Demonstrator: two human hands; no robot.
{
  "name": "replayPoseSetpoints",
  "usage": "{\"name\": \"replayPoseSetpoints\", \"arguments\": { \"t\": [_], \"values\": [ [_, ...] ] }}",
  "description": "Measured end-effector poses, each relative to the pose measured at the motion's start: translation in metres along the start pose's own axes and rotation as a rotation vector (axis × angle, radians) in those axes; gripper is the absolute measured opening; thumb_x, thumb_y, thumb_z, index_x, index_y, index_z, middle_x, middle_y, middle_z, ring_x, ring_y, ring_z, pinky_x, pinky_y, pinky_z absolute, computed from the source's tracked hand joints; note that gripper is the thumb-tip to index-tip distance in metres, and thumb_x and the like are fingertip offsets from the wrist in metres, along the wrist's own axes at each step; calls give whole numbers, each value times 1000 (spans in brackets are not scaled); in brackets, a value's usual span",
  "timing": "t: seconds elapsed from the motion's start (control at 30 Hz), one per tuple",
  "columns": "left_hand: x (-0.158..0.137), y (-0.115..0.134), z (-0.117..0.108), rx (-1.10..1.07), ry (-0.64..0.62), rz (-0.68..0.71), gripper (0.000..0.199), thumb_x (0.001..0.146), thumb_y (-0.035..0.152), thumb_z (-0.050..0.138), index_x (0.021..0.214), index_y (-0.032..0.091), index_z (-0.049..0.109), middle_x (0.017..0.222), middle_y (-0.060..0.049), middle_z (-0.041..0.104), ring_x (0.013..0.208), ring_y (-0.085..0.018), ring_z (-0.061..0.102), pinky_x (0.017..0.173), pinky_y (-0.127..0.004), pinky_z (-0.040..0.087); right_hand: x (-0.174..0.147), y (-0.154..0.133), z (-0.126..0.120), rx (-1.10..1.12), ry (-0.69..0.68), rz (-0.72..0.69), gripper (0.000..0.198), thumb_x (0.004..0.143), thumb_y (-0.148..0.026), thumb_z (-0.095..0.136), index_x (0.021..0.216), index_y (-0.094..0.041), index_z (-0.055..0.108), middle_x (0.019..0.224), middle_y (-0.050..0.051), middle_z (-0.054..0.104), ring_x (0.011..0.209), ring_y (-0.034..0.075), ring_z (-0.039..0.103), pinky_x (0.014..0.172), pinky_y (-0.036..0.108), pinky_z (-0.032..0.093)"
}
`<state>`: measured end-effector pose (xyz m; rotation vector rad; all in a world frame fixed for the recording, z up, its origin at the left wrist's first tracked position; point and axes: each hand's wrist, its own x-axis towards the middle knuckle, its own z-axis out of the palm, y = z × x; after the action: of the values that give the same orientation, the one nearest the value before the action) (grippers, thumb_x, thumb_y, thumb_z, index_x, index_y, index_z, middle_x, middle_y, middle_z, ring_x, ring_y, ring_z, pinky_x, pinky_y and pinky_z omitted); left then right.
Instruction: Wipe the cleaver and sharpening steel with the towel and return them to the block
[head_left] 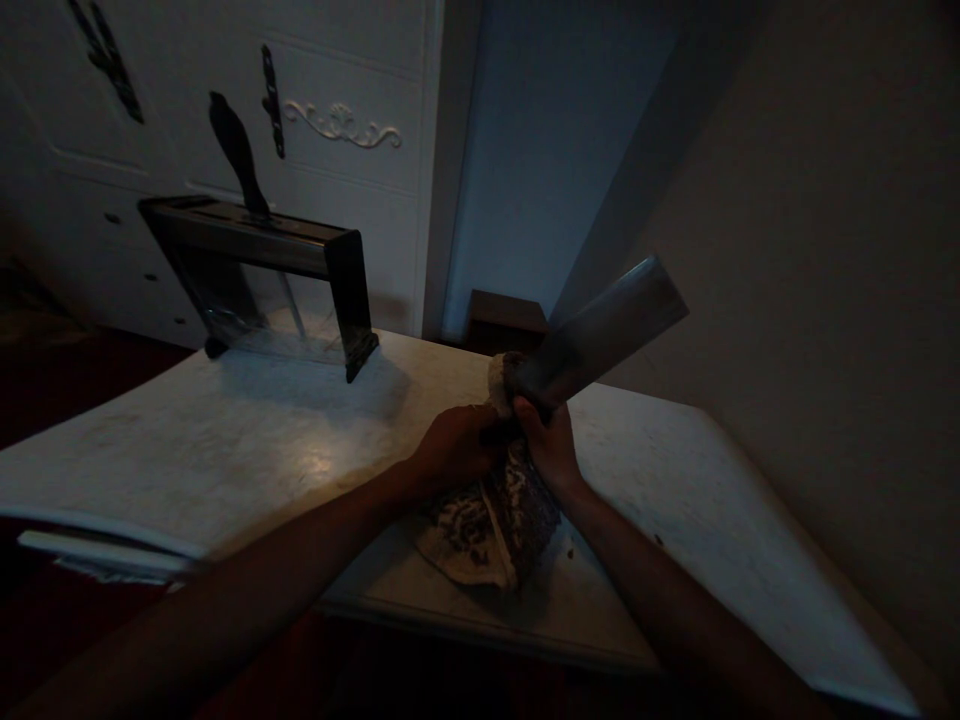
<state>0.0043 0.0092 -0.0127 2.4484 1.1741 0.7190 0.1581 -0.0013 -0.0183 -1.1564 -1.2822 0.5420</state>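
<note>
A cleaver (pixel 607 330) with a broad metal blade is held over the table, its blade tilted up to the right. My left hand (pixel 461 445) is closed around its dark handle. Close beside it, my right hand (pixel 551 440) is closed at the base of the blade, the thumb lying near the handle. A patterned brown and cream cloth (pixel 480 535) is bunched between my hands, a bit of it showing above them and the rest hanging to the tabletop. Dim light and the fingers hide exactly where the cloth meets the cleaver.
A knife stand (pixel 345 260) with clear panels stands at the table's back left, a black-handled knife (pixel 238 150) upright in it. The pale marbled table (pixel 300 440) ends near a wall on the right. White cabinets (pixel 352 190) and a small brown box (pixel 510 310) are behind.
</note>
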Motion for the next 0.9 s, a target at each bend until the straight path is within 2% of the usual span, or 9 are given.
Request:
{"name": "replayPoseSetpoints", "arguments": {
  "t": [0.17, 0.3, 0.5, 0.7, 0.9],
  "values": [
    [1, 0, -3, 5, -42, -5, 18, 74, 31, 58, 84, 18, 64, 81, -7, 70, 77, -26, 67, 67, -33, 46, -1, -3, 0, -47, -35, 60, 54, 77, -49, 66, 121, -21, 50, 121, 9, 61, 117, 26, 53, 105, 44, 38],
    [1, 4, -6, 44, -72, -54, 26, 75, 31, 57, 96, 18, 64, 87, -9, 73, 81, -28, 68, 67, -34, 47, -3, -1, -1, -113, -125, 104, 60, 74, -49, 70, 120, -20, 44, 116, 10, 60, 110, 26, 57, 99, 43, 43],
    [0, 4, -7, -11, -40, -80, 25, 77, 26, 54, 99, 18, 62, 90, -8, 72, 83, -27, 68, 67, -33, 46, -3, -5, -5, -134, -301, -3, 60, 72, -37, 72, 122, -21, 41, 117, 9, 58, 110, 26, 57, 99, 42, 44],
    [0, 0, -3, -80, -17, -57, 26, 79, 27, 52, 103, 17, 57, 91, -8, 71, 84, -27, 67, 68, -34, 46, -2, -9, -7, -114, -287, 10, 57, 71, -35, 74, 119, -23, 46, 112, 6, 62, 106, 25, 59, 96, 43, 46],
    [-1, -2, -2, -11, -56, -38, 35, 79, 25, 51, 113, 17, 50, 92, -11, 70, 85, -29, 67, 69, -35, 46, -4, -1, -10, -120, -229, 4, 54, 68, -36, 75, 115, -22, 51, 112, 7, 63, 105, 27, 59, 95, 45, 46]
  ]
}}
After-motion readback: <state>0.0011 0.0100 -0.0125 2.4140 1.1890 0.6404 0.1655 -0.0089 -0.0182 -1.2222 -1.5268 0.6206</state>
